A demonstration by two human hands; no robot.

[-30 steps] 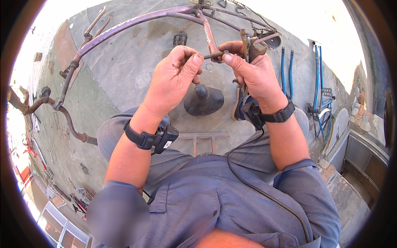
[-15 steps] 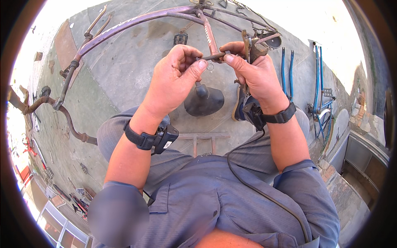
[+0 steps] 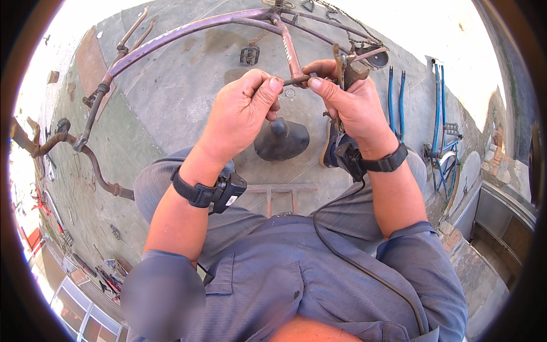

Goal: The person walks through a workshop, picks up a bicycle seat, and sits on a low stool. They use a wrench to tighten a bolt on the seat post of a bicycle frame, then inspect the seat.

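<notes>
A short dark metal rod, like a bolt (image 3: pixel 296 81), spans the gap between my hands, just beside the lower end of a seat tube (image 3: pixel 289 52). That tube belongs to a worn purple bicycle frame (image 3: pixel 188 35). My left hand (image 3: pixel 242 108) pinches the rod's left end between thumb and curled fingers. On its other end, the thumb and fingers of my right hand (image 3: pixel 354 105) are closed, close against rusty metal brackets (image 3: pixel 342 65). My right palm partly hides these brackets. Below the hands, a black saddle (image 3: pixel 283 142) lies on the ground between my legs.
A black pedal (image 3: pixel 249 55) is beyond my left hand. Blue fork tubes (image 3: pixel 397 102) and a blue frame (image 3: pixel 439 131) stand at the right. A rusty handlebar (image 3: pixel 94 162) extends at the left. A metal stand (image 3: pixel 276 187) lies near my knees.
My left fingers have curled in and the left thumb has rolled upward along the rod's end. My right hand stays nearly where it was.
</notes>
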